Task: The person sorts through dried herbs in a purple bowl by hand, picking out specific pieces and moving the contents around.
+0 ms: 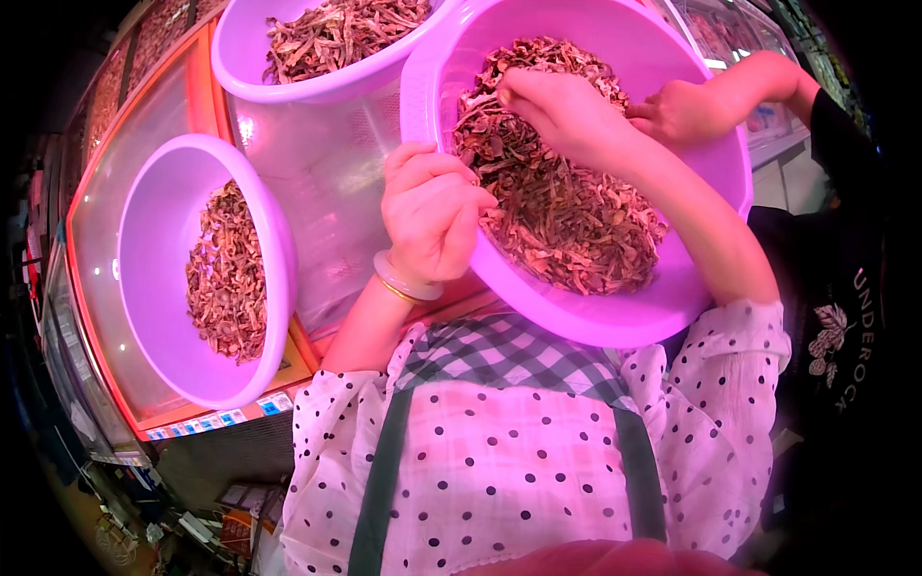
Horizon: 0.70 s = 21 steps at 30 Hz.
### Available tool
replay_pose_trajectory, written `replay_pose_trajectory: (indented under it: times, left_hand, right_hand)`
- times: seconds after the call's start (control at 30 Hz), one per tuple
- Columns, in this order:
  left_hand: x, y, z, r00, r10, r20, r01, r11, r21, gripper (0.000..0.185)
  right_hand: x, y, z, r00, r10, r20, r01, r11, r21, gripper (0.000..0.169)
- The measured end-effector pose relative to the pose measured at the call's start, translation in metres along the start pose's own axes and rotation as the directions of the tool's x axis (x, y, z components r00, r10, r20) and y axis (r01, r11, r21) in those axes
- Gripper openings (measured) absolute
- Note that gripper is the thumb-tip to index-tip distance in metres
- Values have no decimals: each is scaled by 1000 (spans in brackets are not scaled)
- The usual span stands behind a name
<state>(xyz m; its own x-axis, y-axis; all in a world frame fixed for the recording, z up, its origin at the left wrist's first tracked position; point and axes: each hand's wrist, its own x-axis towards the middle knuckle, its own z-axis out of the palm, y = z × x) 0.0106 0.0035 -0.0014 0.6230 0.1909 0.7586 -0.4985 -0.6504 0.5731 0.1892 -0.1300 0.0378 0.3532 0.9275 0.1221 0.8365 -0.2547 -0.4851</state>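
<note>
A large purple plastic basin (pixel 619 327) tilts in front of me, with brown, shredded dried pieces (pixel 576 230) spread over its bottom. My left hand (pixel 436 209), with a pale bangle and a thin gold-coloured bracelet at the wrist, is at the basin's left rim. Its fingers are curled and the thumb and forefinger meet over the pieces; whether anything is pinched there is hidden. Over the upper part of the heap is my right hand (pixel 558 111), its fingers bent down and drawn together at the pieces. I cannot make out what its fingertips hold.
Another person's hand (pixel 677 111) reaches into the basin from the right, close to my right forearm. A purple bowl (pixel 155 223) of similar pieces stands at left, another purple basin (pixel 241 50) at the top. Beneath them lies an orange-framed display case (pixel 310 165).
</note>
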Motion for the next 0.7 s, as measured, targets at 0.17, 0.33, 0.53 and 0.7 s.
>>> replay_pose_trajectory:
  times: [0.17,0.33,0.53,0.7]
  left_hand:
    - [1,-2,1,1000,5,-1,-5,1000,5,13]
    - [-2,-2,0,999,-23,39,22,1000,17,17]
    - [-6,1,-3,997,-54,51,53,998,18,30]
    - [-1,2,0,999,-39,36,39,999,3,24]
  right_hand:
    - [30,25,29,985,24,170,33,946,-322,21]
    - [25,15,-3,987,71,144,-71,997,-5,16]
    - [-18,30,-42,920,298,254,-382,823,421,24]
    - [-46,29,-54,893,386,229,-435,617,655,27]
